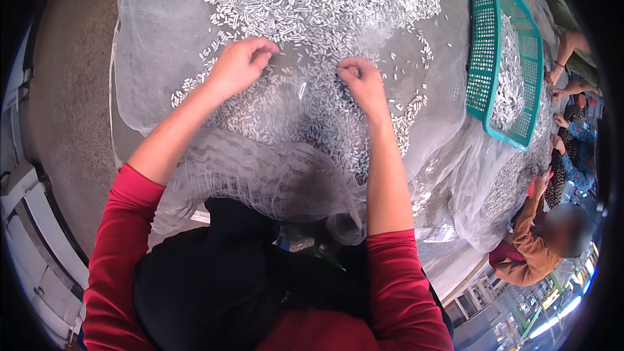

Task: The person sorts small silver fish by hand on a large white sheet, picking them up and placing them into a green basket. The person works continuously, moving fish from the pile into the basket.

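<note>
A large heap of small silvery metal pieces (312,6) lies spread on a sheet of fine white mesh (162,39). My left hand (239,64) rests on the near left edge of the heap, fingers curled down among the pieces. My right hand (363,81) is a little to the right, its fingertips pinched together on the pieces. Whether either hand actually holds a piece is hidden by the fingers. Both forearms come up from red sleeves, and the mesh bunches up over my lap (260,175).
A teal plastic basket (478,58) holding more metal pieces stands tilted at the right. Beyond it several other people sit working at the same pile, one in a brown top (530,247) at the lower right. Bare grey floor (71,78) lies to the left.
</note>
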Motion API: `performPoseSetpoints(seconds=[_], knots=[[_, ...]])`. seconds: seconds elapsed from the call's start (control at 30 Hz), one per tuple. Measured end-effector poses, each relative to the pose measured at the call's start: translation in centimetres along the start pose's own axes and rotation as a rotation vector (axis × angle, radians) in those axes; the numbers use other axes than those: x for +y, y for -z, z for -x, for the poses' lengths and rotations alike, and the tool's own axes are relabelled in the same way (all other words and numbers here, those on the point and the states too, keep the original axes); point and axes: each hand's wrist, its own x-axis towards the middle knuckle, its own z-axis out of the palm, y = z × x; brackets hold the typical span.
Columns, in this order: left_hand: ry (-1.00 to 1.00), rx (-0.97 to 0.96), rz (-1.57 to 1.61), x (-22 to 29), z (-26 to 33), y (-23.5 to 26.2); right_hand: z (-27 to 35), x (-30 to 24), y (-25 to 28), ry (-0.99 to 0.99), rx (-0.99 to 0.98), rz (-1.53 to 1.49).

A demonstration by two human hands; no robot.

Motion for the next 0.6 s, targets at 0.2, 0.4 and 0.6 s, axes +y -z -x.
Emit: performPoseSetpoints(seconds=[0.2, 0.4, 0.6], knots=[[0.010, -0.004, 0.004, -0.1, 0.2, 0.1, -0.5, -1.3, -1.6, 0.126, 0.012, 0.489], [0.011, 0.023, 0.020, -1.0, 0.4, 0.2, 0.3, -0.2, 3.3, -0.081, -0.023, -0.410], [0.012, 0.008, -0.009, -1.1, 0.3, 0.1, 0.7, 1.6, 4.4, 0.089, -0.034, 0.254]])
